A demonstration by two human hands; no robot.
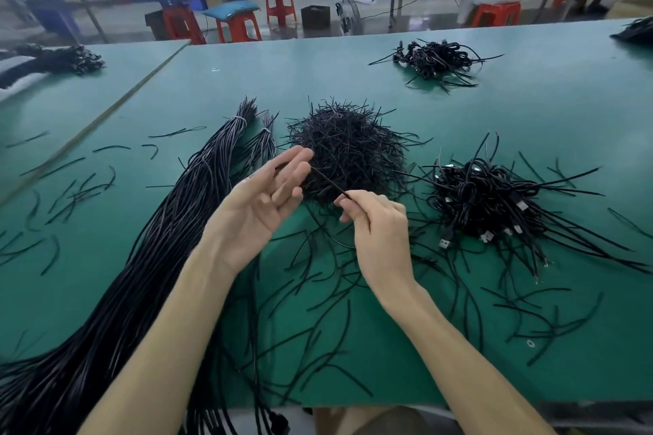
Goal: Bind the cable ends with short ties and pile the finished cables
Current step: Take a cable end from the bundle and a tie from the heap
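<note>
Two hands work over the green counter. The right hand is clamped on one short tie, pinching its near end between thumb and forefinger. The left hand is palm-up with its fingers apart and loosely extended; the tie's far end lies against those fingertips, and no firm grip is evident. Neither hand holds a cable, so the step in hand appears to be readying a single tie. The tie stock sits as a bristly heap just beyond the hands. Unbound cables lie in a long bundle to the left, banded near its far end and running off the near edge. The finished pile is to the right, with metal plugs showing. Recommendation: confirm only one tie has come away, keep it straight between the hands, then take one cable from the bundle, gather it and twist the tie snugly before placing it on the pile. Materials: the ties are thin, black and wiry, and many on the counter hold a bend. The cables are round, smooth-jacketed and limp, with a faint sheen. The counter mat is matte and flat. Stray ties are scattered across it and could snag.
</note>
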